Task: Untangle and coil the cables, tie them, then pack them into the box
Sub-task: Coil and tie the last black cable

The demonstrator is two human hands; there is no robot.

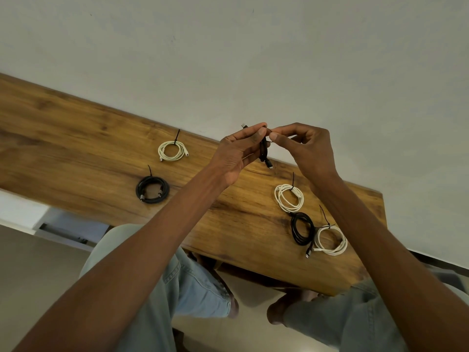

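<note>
Above the wooden table with its five tied coils, your left hand grips a coiled black cable while your right hand pinches a thin tie at its top.

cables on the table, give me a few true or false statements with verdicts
1. Five coils lie on the table. True.
2. All the coils are white. False: the black coil and another black one lie among three white ones.
3. Both hands hold a black cable above the table. True: the left hand grips it, the right hand pinches at its top.
4. The white coil has no tie. False: a black tie wraps it.
5. A box stands on the table. False: none is in view.
</note>
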